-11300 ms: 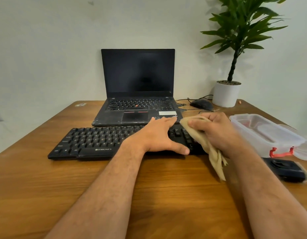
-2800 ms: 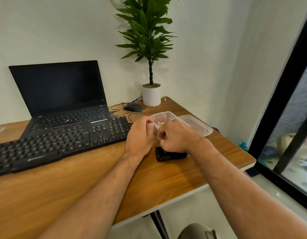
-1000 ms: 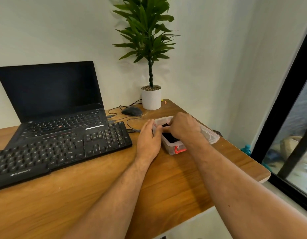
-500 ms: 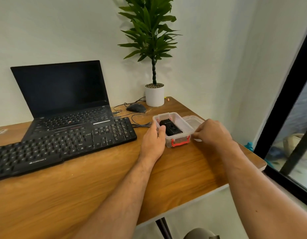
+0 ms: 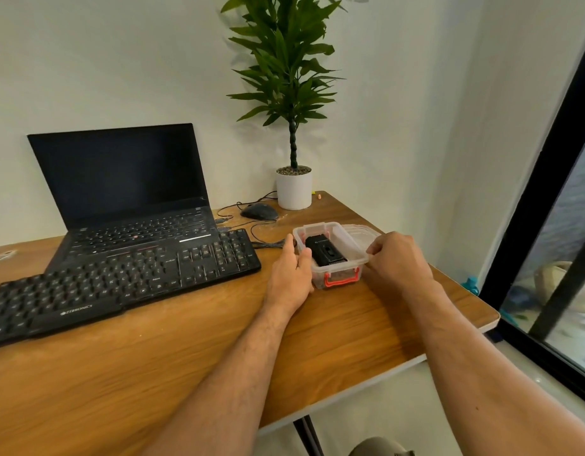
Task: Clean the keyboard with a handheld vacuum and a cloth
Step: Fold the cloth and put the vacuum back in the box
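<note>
From the head camera I see a clear plastic box with a red latch (image 5: 330, 258) standing near the right end of the wooden surface (image 5: 186, 350). Inside it lies the black handheld vacuum (image 5: 324, 254), lengthwise, filling most of the floor of the box. I cannot make out the cloth anywhere in the box. Just behind and to the right of the box lies its clear plastic lid (image 5: 362, 234), touching the box's far right side.

My left hand (image 5: 289, 274) rests against the box's left wall, fingers straight, thumb along the near corner; nothing is clasped in that grip. My right hand (image 5: 398, 258) sits at the box's right side with fingers curled, pinching the edge of the lid where it meets the rim.

The black full-size keyboard (image 5: 120, 284) lies slantwise to the left of the box, well apart from both hands, its far edge lapping over the front of the open black laptop (image 5: 130, 199). A black mouse (image 5: 259, 212) and a potted green plant in a white pot (image 5: 293, 189) stand behind the box, near the wall.

The surface's right edge runs close beside my right wrist. The broad stretch of wood nearer to me, under both forearms, carries nothing.
</note>
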